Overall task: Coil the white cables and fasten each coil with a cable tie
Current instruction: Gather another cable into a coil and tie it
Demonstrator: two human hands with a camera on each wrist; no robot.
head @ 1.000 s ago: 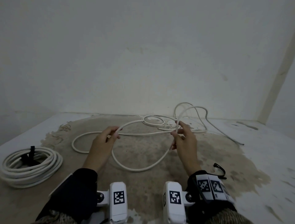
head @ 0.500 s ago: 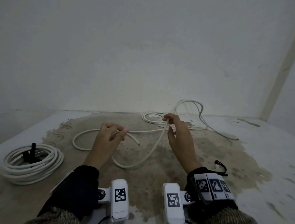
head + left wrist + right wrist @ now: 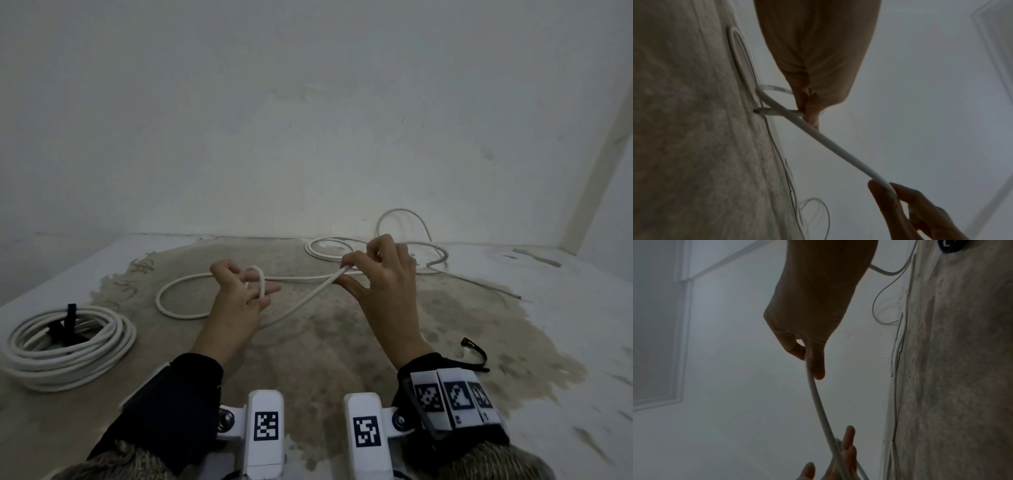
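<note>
A loose white cable (image 3: 191, 313) sprawls over the stained floor, with more loops at the back right (image 3: 404, 219). My left hand (image 3: 248, 287) pinches a small tight loop at the cable's near end (image 3: 777, 104). My right hand (image 3: 363, 270) pinches the same cable between thumb and fingers, a little to the right and higher (image 3: 807, 356). The stretch between the hands sags toward the floor (image 3: 308, 298). A finished white coil (image 3: 68, 346) bound by a black tie (image 3: 70, 317) lies at the far left.
A loose black cable tie (image 3: 474, 353) lies on the floor just right of my right wrist. A pale wall (image 3: 308, 120) rises close behind the cable. The floor (image 3: 325, 359) has a brown stained patch in the middle.
My left hand has bent the cable's free end into a small loop. My right hand has slid along the cable, staying raised. The far loops have shifted slightly.
</note>
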